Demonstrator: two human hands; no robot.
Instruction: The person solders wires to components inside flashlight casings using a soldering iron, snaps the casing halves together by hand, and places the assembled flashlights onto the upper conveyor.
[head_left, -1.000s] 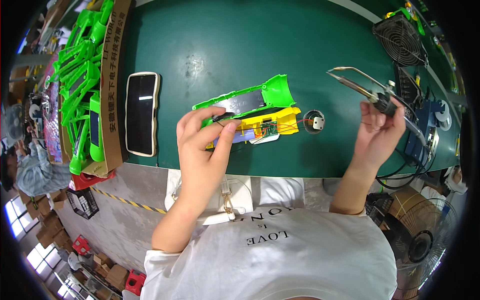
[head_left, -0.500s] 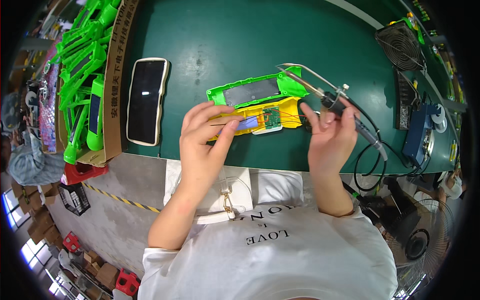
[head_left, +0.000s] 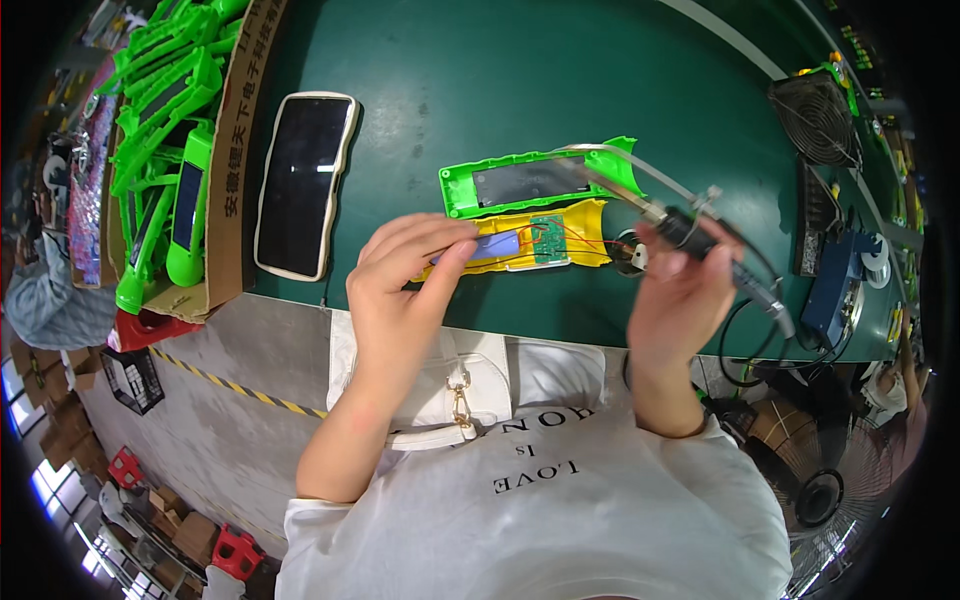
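My right hand [head_left: 683,305] grips a soldering iron [head_left: 685,235] with a thin curved metal tube clamped along it. The iron points up and left; its tip is blurred above the green casing half [head_left: 460,192]. Just in front of me lies a yellow casing half [head_left: 585,225], holding a blue cylindrical battery [head_left: 497,245], a small green circuit board [head_left: 550,240] and red and black wires. My left hand [head_left: 400,290] is pinched closed at the battery's left end; what lies between the fingertips is hidden. By my right fingertips sits a small round part [head_left: 630,252], partly covered.
A phone [head_left: 302,185] in a pale case lies left, beside a cardboard box [head_left: 232,190] full of green casings. At right are a square fan [head_left: 815,115], a blue soldering station [head_left: 840,285] and a looping cable. A white bag [head_left: 480,370] hangs at the table's near edge.
My right hand and the soldering iron have shifted right and slightly down. The casings appear further right in view. The dark wire at my left fingertips no longer shows clearly.
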